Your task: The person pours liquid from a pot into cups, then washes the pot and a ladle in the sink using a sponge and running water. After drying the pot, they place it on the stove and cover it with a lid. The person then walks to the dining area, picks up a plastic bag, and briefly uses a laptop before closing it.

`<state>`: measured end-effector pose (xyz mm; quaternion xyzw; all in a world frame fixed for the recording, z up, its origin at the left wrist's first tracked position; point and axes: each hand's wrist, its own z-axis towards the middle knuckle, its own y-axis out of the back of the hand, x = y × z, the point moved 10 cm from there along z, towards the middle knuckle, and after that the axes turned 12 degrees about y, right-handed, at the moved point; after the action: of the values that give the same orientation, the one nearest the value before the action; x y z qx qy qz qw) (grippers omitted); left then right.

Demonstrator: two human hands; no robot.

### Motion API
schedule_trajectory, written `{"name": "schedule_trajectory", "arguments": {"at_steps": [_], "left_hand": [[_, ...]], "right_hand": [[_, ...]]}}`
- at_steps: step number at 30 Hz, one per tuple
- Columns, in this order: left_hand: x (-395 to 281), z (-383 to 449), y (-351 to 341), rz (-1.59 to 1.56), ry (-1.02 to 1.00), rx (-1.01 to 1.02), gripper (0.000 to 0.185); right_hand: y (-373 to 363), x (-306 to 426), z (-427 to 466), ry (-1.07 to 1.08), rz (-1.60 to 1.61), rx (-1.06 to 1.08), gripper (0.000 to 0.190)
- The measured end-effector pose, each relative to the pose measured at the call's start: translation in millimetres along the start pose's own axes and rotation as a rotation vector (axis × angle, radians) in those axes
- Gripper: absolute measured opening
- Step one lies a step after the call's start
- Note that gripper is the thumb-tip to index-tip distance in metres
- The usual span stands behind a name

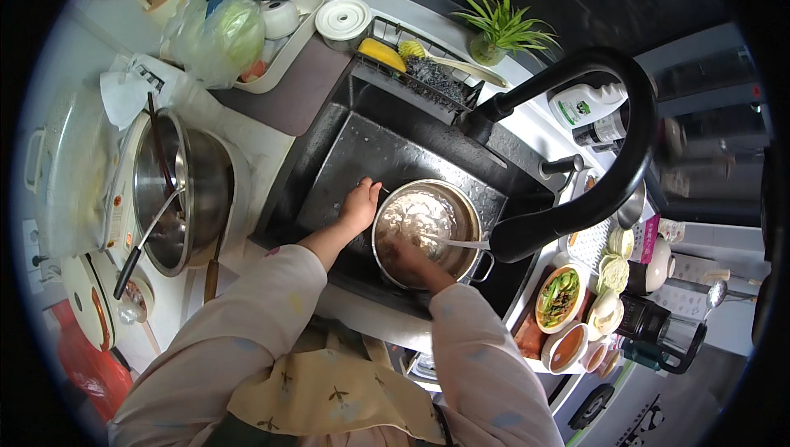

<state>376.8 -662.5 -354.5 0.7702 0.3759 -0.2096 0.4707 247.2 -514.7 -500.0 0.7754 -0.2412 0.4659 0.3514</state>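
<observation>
A stainless steel pot with loop handles stands in the black sink. Water runs into it from the black faucet, and the surface inside is rippled and bright. My left hand grips the handle on the pot's far left side. Down inside the pot is my right hand, blurred and partly under the water. Whether its fingers hold anything cannot be made out.
Behind the sink hangs a rack with sponges and a brush. A large steel bowl holding utensils stands left. On the right are a dish of green vegetables, a bowl of red-brown liquid and a blender. The faucet arches over the sink's right side.
</observation>
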Motion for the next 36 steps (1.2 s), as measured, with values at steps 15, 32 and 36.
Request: {"name": "schedule_trajectory", "arguments": {"at_steps": [15,32,36], "left_hand": [[-8.6,2.4,-6.2,-0.032,0.004,-0.029,0.035],[-15.9,-0.6,3.0,0.024,-0.060,-0.013,0.035],[-11.2,-1.5,0.4,-0.005,-0.049,-0.039,0.034]], "right_hand": [[171.4,80.1,-123.6,-0.460,-1.099,0.063,0.028],[127.3,208.0,8.8,0.302,-0.780,-0.468,0.054],[80.2,159.3,-62.6,0.009,-0.572,-0.165,0.043]]}}
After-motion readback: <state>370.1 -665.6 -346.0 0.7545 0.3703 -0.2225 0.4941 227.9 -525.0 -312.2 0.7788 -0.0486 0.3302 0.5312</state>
